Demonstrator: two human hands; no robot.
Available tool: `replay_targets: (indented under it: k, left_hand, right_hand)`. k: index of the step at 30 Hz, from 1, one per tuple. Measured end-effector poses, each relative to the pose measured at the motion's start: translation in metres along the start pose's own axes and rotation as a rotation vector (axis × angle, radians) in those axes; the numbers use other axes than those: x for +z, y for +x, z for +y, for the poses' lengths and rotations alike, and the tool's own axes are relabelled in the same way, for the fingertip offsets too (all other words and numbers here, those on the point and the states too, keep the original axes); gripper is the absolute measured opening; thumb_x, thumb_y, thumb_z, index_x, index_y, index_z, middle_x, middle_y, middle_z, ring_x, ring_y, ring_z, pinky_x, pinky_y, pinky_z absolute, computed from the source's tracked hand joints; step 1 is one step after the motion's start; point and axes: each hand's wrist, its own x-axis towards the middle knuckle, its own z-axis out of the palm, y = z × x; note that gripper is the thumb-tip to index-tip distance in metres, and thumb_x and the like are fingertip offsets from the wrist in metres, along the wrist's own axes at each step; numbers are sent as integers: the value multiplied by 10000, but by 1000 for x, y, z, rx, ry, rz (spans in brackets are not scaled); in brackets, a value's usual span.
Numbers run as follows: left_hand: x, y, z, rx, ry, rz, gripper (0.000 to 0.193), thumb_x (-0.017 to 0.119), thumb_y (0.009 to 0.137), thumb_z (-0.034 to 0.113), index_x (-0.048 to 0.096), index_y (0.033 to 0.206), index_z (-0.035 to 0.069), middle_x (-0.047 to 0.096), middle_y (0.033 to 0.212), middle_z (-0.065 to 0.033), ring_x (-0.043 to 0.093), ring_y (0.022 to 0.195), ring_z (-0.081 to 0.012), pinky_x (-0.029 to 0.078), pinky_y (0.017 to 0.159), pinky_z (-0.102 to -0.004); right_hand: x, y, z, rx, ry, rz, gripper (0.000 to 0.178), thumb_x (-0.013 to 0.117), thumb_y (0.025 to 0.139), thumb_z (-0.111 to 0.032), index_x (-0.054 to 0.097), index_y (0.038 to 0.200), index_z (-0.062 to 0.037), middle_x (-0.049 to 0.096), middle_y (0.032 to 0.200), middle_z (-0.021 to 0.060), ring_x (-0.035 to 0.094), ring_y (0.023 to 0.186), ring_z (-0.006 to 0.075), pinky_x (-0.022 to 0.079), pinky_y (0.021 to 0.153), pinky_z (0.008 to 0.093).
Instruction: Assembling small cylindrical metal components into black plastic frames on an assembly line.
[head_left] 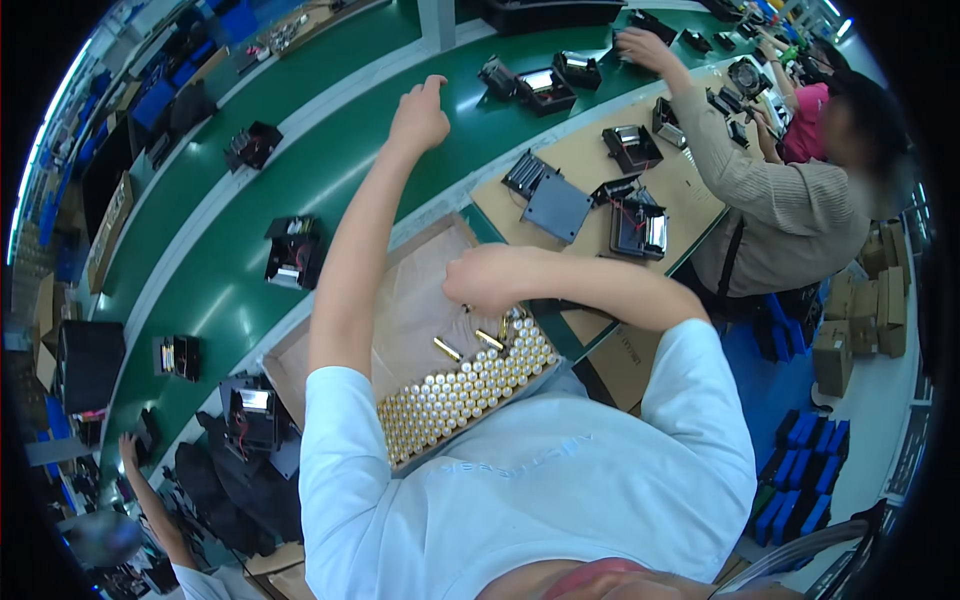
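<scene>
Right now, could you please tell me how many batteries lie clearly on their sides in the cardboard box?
2: one battery lies just beyond the standing batteries; another battery lies to its right, nearer the right hand. Others may be hidden around that hand.

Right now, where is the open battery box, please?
In the head view, the open battery box is slightly left of centre, in front of the person's shirt, beneath the right hand.

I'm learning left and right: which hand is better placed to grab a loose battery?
Probably the right hand: it's over the box, near the loose batteries. The left hand is over the green surface.
</scene>
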Motion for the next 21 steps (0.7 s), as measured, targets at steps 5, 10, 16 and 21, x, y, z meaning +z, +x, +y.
replay_targets:
  k: [5, 10, 16, 21]
  left_hand:
    - [40, 61, -19, 74, -208, 82, 583, 564, 756, 3, 464, 1324, 90, 582, 1230, -219, 573, 1111, -408, 495, 908, -467]
    - [58, 87, -27, 203, -143, -65, 573, 639, 773, 26, 459, 1315, 73, 582, 1249, -206, 611, 1066, -351, 499, 900, -425]
    - [62, 70, -20, 32, -768, -242, 555, 696, 802, 45, 453, 1301, 47, 578, 1236, -212, 643, 965, -284, 523, 856, -391]
    - [39, 42, 11, -150, -1101, -209, 452, 651, 864, 28, 457, 1272, 32, 579, 1176, -220, 651, 891, -249, 549, 813, -376]
  right_hand:
    - [-23, -41, 17, -37, 490, 332, 148, 709, 731, -75, 669, 819, 38, 659, 642, 98, 576, 482, 204, 469, 491, 317]
    - [-2, -67, 24, 184, 933, 621, 165, 751, 769, -91, 675, 850, 31, 640, 603, 54, 522, 435, 109, 424, 447, 228]
    - [15, -71, 43, 268, 1510, 1027, 216, 764, 806, -112, 669, 930, 37, 654, 650, 57, 489, 423, 50, 355, 395, 164]
    - [-19, -67, 84, 381, 1572, 1236, 257, 739, 851, -166, 658, 963, 51, 621, 648, 43, 463, 408, 41, 336, 361, 154]
